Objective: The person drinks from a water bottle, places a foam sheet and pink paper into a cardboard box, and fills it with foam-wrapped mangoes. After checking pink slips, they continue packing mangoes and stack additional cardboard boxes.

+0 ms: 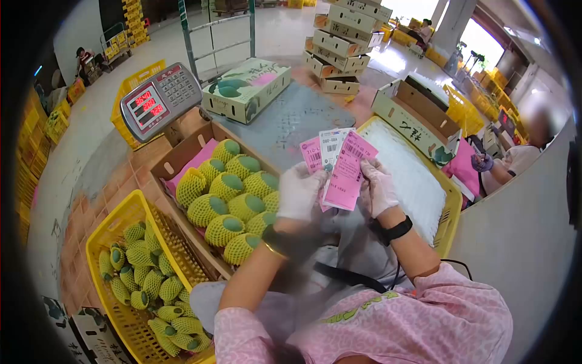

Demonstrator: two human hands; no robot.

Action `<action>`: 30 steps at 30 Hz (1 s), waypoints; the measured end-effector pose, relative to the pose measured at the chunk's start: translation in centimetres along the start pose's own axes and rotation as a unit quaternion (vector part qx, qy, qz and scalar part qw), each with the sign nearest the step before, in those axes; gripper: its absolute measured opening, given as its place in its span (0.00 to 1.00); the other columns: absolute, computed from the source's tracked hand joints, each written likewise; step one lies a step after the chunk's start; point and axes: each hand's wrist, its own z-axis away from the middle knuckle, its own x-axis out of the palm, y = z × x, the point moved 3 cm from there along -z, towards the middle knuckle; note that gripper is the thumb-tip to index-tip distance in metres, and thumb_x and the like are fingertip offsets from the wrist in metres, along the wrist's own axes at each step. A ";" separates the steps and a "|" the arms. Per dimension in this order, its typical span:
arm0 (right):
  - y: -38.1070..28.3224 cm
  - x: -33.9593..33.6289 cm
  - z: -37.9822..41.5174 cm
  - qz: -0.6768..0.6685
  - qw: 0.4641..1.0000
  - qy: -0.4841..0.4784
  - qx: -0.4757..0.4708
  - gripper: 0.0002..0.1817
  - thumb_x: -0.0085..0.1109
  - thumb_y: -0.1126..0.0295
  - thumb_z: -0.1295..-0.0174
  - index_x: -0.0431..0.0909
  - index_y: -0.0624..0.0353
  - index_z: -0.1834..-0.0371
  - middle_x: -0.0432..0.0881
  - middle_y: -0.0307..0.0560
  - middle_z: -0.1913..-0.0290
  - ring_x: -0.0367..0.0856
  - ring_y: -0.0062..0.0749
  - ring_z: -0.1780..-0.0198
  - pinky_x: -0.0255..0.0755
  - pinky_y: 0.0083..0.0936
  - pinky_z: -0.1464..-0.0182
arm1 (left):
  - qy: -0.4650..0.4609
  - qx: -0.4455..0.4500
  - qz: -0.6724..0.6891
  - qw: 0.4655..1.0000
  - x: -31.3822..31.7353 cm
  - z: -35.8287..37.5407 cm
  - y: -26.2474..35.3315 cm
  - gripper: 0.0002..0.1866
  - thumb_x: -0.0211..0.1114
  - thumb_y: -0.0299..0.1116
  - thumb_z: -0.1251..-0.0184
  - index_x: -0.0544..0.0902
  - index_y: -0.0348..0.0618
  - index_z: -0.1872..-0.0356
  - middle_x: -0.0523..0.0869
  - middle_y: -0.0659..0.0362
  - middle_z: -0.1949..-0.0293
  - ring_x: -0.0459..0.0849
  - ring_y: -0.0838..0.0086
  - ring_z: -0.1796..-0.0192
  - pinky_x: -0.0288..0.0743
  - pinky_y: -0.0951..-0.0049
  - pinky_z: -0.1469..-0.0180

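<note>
My left hand (299, 195), in a white glove, is closed on a few printed labels fanned out in front of me. Among these are a white label (331, 144) and a pink one behind it. My right hand (379, 189), also gloved, pinches the edge of the front pink label (348, 176), which overlaps the others. Left of my hands, a cardboard box (161, 168) holds green mangoes (227, 186) in yellow foam nets. A closed, printed carton (248, 88) rests on the grey scale platform (303, 115) beyond them.
A scale display (160, 100) with red digits stands at upper left. Lower left is a yellow crate (97, 242) of netted mangoes. To the right are a white-topped yellow crate (451, 209) and an open carton (400, 118). Cartons (345, 45) are stacked behind; a co-worker (515, 164) sits far right.
</note>
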 end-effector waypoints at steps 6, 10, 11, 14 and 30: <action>-0.9 -0.5 0.7 -0.044 0.997 -0.069 0.014 0.16 0.44 0.84 0.42 0.67 0.65 0.50 0.75 0.46 0.54 0.73 0.28 0.51 0.66 0.23 0.45 | 0.028 0.028 -0.015 0.999 1.7 0.7 -0.5 0.11 0.59 0.20 0.44 0.78 0.36 0.58 0.81 0.60 0.65 0.78 0.80 0.64 0.72 0.80 0.60; -0.1 -2.2 -0.2 -0.064 0.994 -0.084 -0.015 0.16 0.44 0.84 0.43 0.67 0.64 0.50 0.74 0.46 0.53 0.73 0.29 0.51 0.66 0.24 0.45 | 0.117 0.247 0.016 0.962 1.7 0.8 -0.7 0.17 0.52 0.17 0.43 0.76 0.39 0.52 0.80 0.58 0.62 0.78 0.79 0.62 0.72 0.78 0.58; -0.1 -2.4 -0.2 -0.065 0.995 -0.080 -0.014 0.16 0.44 0.84 0.42 0.67 0.64 0.50 0.74 0.46 0.53 0.73 0.29 0.51 0.66 0.23 0.45 | 0.112 0.280 -0.005 0.953 1.3 0.8 -0.5 0.18 0.50 0.16 0.42 0.75 0.39 0.50 0.80 0.57 0.61 0.78 0.79 0.61 0.72 0.78 0.57; 0.0 -2.7 0.0 -0.071 0.992 -0.098 -0.022 0.16 0.47 0.83 0.43 0.67 0.64 0.50 0.75 0.45 0.54 0.73 0.27 0.51 0.67 0.22 0.46 | -0.017 0.292 -0.375 0.879 0.1 0.6 -1.1 0.19 0.49 0.16 0.45 0.75 0.36 0.51 0.81 0.56 0.60 0.77 0.79 0.59 0.72 0.79 0.57; 0.8 -2.7 1.5 -0.032 0.995 -0.093 -0.002 0.13 0.53 0.78 0.42 0.70 0.63 0.54 0.78 0.45 0.59 0.76 0.24 0.58 0.71 0.22 0.52 | 0.062 0.088 -0.179 0.978 2.0 1.6 -1.2 0.07 0.67 0.26 0.48 0.78 0.36 0.71 0.80 0.63 0.76 0.74 0.85 0.74 0.69 0.84 0.71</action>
